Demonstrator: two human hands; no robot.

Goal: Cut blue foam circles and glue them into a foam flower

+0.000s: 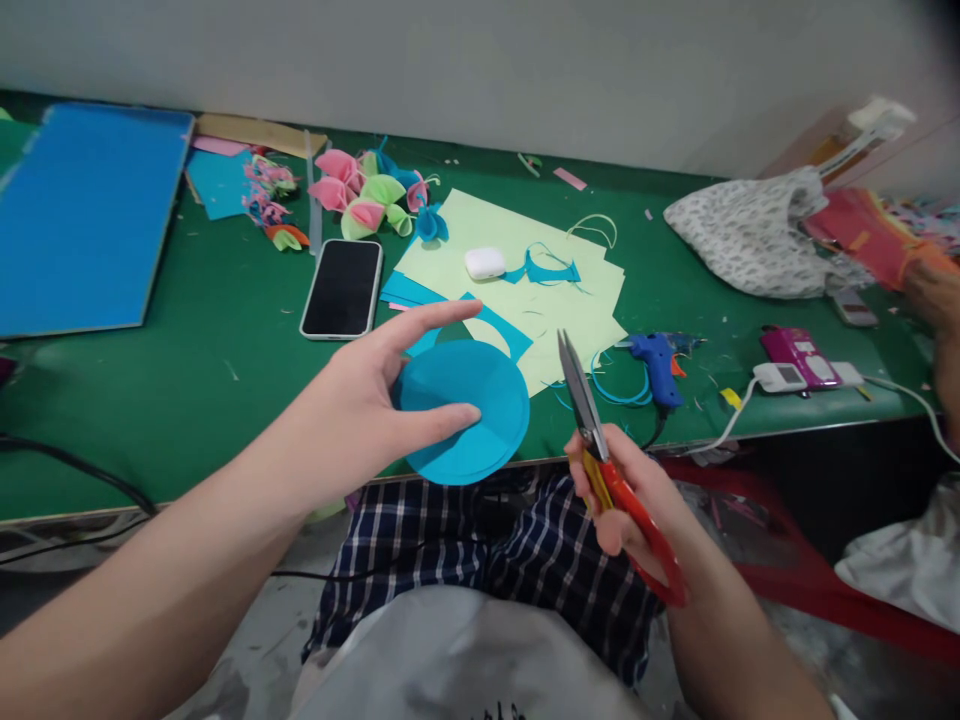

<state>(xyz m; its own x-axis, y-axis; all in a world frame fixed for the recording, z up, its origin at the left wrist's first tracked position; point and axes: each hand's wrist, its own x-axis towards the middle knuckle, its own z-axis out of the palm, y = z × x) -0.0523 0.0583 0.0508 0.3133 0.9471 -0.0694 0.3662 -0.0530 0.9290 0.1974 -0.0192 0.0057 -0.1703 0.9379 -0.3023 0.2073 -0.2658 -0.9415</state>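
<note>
My left hand (375, 400) pinches a round blue paper disc (472, 400) between thumb and fingers, holding it up over the near edge of the green table (195, 400). My right hand (626, 490) grips red-handled snips (600, 450), blades pointing up and nearly closed, a short way right of the disc and not touching it. Behind the disc lie pale yellow sheets (540, 280) with blue paper offcuts (544, 270) on them.
A black phone (343, 288), white earbud case (484, 263), folded paper flowers (367, 195), a blue board (82, 220), a blue glue gun (660, 365), a pink device (799, 357) and a white patterned bag (750, 240) lie on the table. Another person's arm (937, 300) shows at right.
</note>
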